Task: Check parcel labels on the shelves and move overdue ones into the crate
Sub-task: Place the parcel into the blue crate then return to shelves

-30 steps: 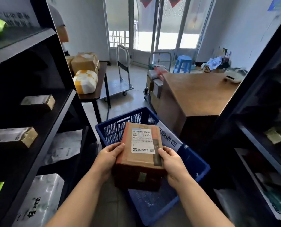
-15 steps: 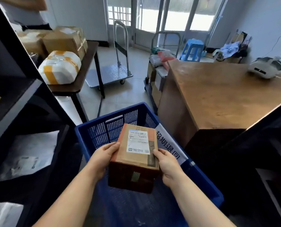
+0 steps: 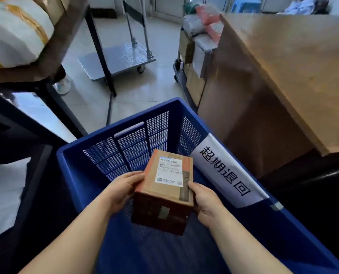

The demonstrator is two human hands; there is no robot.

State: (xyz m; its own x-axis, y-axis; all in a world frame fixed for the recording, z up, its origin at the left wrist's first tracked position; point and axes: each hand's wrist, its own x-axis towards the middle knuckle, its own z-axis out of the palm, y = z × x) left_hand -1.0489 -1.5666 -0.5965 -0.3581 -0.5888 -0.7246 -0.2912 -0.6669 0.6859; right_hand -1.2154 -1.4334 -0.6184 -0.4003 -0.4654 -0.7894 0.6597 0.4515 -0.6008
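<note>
A brown cardboard parcel (image 3: 165, 191) with a white shipping label on top hangs inside the blue plastic crate (image 3: 125, 143), below its rim and above its floor. My left hand (image 3: 121, 191) grips the parcel's left side. My right hand (image 3: 205, 202) grips its right side, thumb on the top edge. A white paper sign (image 3: 227, 172) with black characters lies over the crate's right rim. The crate's floor looks bare where I can see it.
A wooden desk (image 3: 283, 76) stands right of the crate. A dark shelf unit (image 3: 16, 139) with white parcels (image 3: 0, 194) runs along the left. A table with a white taped parcel (image 3: 12, 34) is at upper left. A platform trolley (image 3: 121, 58) and a loaded cart (image 3: 196, 44) stand beyond.
Both hands have lowered the parcel forward into the crate. My view has tilted down and come closer to the crate.
</note>
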